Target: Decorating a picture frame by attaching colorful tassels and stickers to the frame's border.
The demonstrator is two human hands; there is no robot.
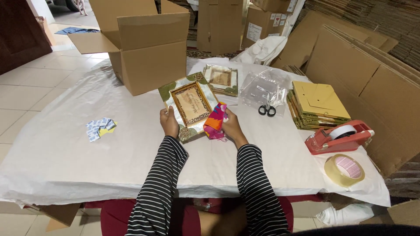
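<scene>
Head view: left hand (169, 123) holds picture frame (190, 105); right hand (231, 126) presses cloth (215, 122).

White-papered table (65, 148) with open carton (144, 52), scissors (267, 109), tape dispenser (339, 136), tape roll (344, 169).

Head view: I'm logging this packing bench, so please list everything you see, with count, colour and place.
Ornate picture frame: one, green-gold, held up at centre.
Bright cloth: one, pink-orange, against the frame's right edge.
Second picture frame: one, green-gold, behind.
Open cardboard box: one, brown, rear left.
Scissors: one, black-handled, on clear plastic bags.
Flat folded cartons: stack, yellow, right.
Tape dispenser: one, red, right.
Tape roll: one, clear, right front.
Small packets: few, blue-white, left.
Table cover: white.
Left hand: holds frame.
Right hand: holds cloth.
</scene>
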